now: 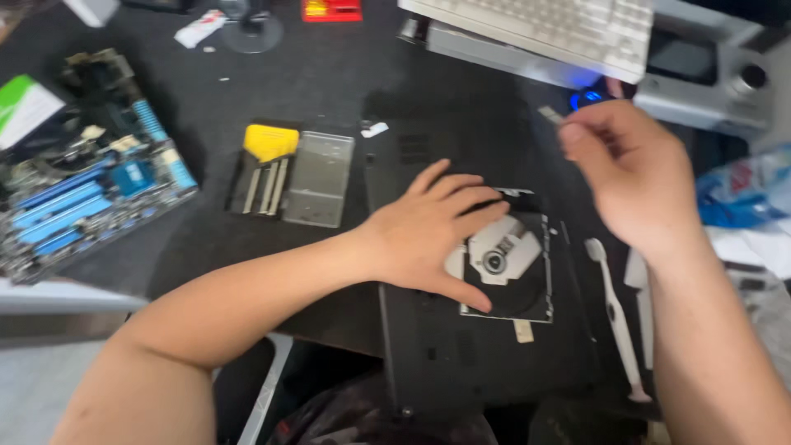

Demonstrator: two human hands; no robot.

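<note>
A: Laptop (486,346) lay upside down, black underside up, in the middle of the dark desk (272,91), w/ its optical drive (507,268) exposed: silver spindle hub showing in an open black tray.

B: And the hands?

A: Left hand (432,231) lay flat on the laptop base, fingers spread, tips over the drive's upper edge, thumb along its lower left side. Looked like it was pinning the chassis so it wouldn't slide. Gripped nothing.

B: Right one?

A: Right hand (634,177) was raised above the laptop's far right corner, blurred. Fingers curled in, thumb & index pinched on a small greyish bit (549,114); couldn't tell what it was.

B: Other stuff around?

A: White toothbrush (614,313) on the laptop's right edge, prob within easy reach. Yellow-topped screwdriver set (265,169) w/ clear lid (320,177) open just left of the laptop. Blue-slotted motherboard (82,194) far left, white keyboard (540,29) up top.
</note>
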